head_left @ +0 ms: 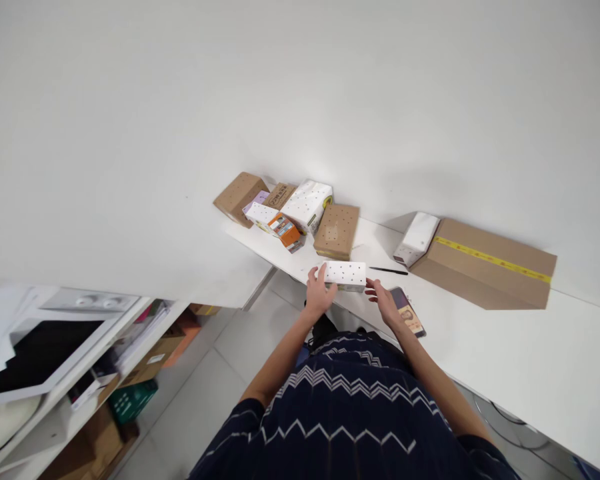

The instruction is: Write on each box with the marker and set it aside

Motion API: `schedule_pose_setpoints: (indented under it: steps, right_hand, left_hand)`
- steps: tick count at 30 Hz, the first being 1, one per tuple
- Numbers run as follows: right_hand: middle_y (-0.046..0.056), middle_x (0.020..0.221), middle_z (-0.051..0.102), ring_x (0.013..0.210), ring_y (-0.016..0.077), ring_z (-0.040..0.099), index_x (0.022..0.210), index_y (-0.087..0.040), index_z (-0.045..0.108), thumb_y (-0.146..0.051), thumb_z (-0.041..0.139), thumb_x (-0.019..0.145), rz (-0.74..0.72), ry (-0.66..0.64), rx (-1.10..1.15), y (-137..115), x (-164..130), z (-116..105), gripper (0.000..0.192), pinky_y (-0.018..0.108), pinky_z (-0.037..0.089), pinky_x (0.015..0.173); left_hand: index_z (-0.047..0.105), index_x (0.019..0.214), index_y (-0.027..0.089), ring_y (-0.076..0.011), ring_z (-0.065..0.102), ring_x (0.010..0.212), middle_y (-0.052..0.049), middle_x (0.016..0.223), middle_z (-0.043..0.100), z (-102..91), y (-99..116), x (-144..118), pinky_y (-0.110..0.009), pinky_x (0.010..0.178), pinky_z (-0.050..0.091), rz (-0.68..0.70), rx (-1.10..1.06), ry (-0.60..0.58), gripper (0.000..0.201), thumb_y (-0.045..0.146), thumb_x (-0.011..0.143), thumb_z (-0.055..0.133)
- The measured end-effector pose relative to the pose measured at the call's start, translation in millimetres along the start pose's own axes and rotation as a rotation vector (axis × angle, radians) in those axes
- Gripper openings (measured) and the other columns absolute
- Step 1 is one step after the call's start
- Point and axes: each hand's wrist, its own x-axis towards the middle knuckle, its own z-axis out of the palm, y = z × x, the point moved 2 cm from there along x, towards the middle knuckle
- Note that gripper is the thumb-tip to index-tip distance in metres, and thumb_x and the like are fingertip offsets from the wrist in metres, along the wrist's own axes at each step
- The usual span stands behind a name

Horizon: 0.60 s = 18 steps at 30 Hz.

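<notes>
A small white box [346, 273] with dark dots on its top lies near the front edge of the white table. My left hand [320, 293] grips its left end, thumb along the near side and fingers over the far side. At the box's right end is my right hand [381, 300], fingers apart and slightly curled; I cannot tell whether the fingertips touch the box. Just beyond the box, a black pen [389, 271] lies on the table. A smartphone [409, 312] with a lit screen lies beside my right wrist.
Behind the white box stand a brown dotted box [337, 231], a larger white box [307, 205], an orange-ended box [286, 231] and another brown carton [241, 197]. On the right, a white box [416, 239] leans by a long taped carton [485, 263]. Shelves [130, 347] stand left.
</notes>
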Motion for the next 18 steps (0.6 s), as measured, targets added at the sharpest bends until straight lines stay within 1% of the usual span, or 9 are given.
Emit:
schedule_pose_setpoints:
  steps: [1,3,4,6,9,11,14,16,18]
  right_hand:
    - [0.011,0.117,0.066,0.094,0.0229,0.062,0.121,-0.019,0.065,-0.069,0.036,0.085,-0.002,-0.006,-0.002,-0.4,-0.7,1.0,0.068,0.033,0.049,0.077]
    - [0.011,0.118,0.066,0.093,0.0226,0.062,0.121,-0.019,0.065,-0.068,0.035,0.085,-0.006,-0.012,-0.004,-1.5,-1.9,2.2,0.068,0.033,0.049,0.076]
    - [0.011,0.118,0.066,0.092,0.0222,0.062,0.121,-0.019,0.065,-0.068,0.035,0.086,-0.009,-0.013,-0.004,-1.9,-2.4,2.3,0.068,0.033,0.049,0.076]
    - [0.011,0.118,0.065,0.091,0.0214,0.062,0.12,-0.019,0.065,-0.066,0.035,0.087,-0.014,-0.021,-0.001,-1.5,-3.0,1.5,0.065,0.032,0.049,0.075]
    - [0.01,0.117,0.066,0.087,0.0205,0.063,0.115,-0.019,0.067,-0.062,0.036,0.087,-0.038,-0.011,-0.067,3.4,-0.3,-5.1,0.06,0.031,0.05,0.073]
    - [0.009,0.112,0.068,0.086,0.0207,0.063,0.108,-0.019,0.068,-0.058,0.039,0.086,-0.076,0.06,-0.217,8.9,5.3,-15.1,0.054,0.032,0.05,0.074]
    - [0.009,0.106,0.068,0.088,0.022,0.062,0.102,-0.019,0.069,-0.049,0.046,0.083,-0.109,0.196,-0.427,17.0,18.7,-35.0,0.043,0.036,0.048,0.083]
    - [0.012,0.11,0.066,0.089,0.0226,0.061,0.105,-0.017,0.068,-0.041,0.046,0.083,-0.113,0.236,-0.506,20.1,30.4,-46.9,0.039,0.038,0.045,0.09]
    - [0.015,0.118,0.061,0.094,0.0239,0.059,0.111,-0.014,0.066,-0.033,0.045,0.084,-0.129,0.249,-0.594,20.3,43.8,-55.2,0.039,0.04,0.041,0.096]
  left_hand:
    - [0.035,0.146,0.024,-0.0366,0.032,0.135,-0.014,0.15,0.03,0.5,8.7,-1.1,-0.053,0.106,0.034,0.069,0.131,-0.017,0.075,0.027,0.075,0.061]
    - [0.024,0.149,0.033,-0.0428,0.012,0.141,-0.007,0.157,0.016,5.2,26.2,0.5,-0.067,0.107,0.022,0.165,0.318,-0.103,0.088,0.021,0.071,0.063]
    - [0.02,0.149,0.036,-0.0446,0.005,0.142,-0.005,0.158,0.014,8.8,34.2,3.1,-0.073,0.105,0.017,0.198,0.365,-0.149,0.091,0.019,0.071,0.063]
    - [0.016,0.15,0.035,-0.0462,-0.001,0.141,-0.006,0.158,0.017,17.2,47.9,10.8,-0.079,0.101,0.009,0.258,0.385,-0.227,0.093,0.017,0.072,0.064]
    - [0.024,0.148,0.029,-0.0481,0.011,0.137,-0.015,0.146,0.036,26.5,58.6,22.1,-0.081,0.097,0.001,0.298,0.353,-0.289,0.089,0.013,0.072,0.067]
    - [0.035,0.142,0.025,-0.0471,0.023,0.131,-0.018,0.136,0.045,26.5,57.6,26.7,-0.081,0.096,0.0,0.297,0.321,-0.315,0.08,0.012,0.071,0.069]
    - [0.044,0.134,0.024,-0.0439,0.029,0.127,-0.017,0.132,0.046,16.8,45.1,31.5,-0.077,0.1,0.005,0.287,0.23,-0.313,0.071,0.02,0.069,0.074]
    - [0.045,0.131,0.023,-0.042,0.03,0.127,-0.016,0.133,0.045,9.1,31.4,34.4,-0.071,0.104,0.014,0.275,0.111,-0.298,0.076,0.026,0.064,0.079]
    - [0.044,0.131,0.019,-0.0389,0.033,0.128,-0.017,0.134,0.043,5.9,16.1,36.4,-0.06,0.107,0.023,0.272,-0.079,-0.279,0.083,0.028,0.059,0.082]
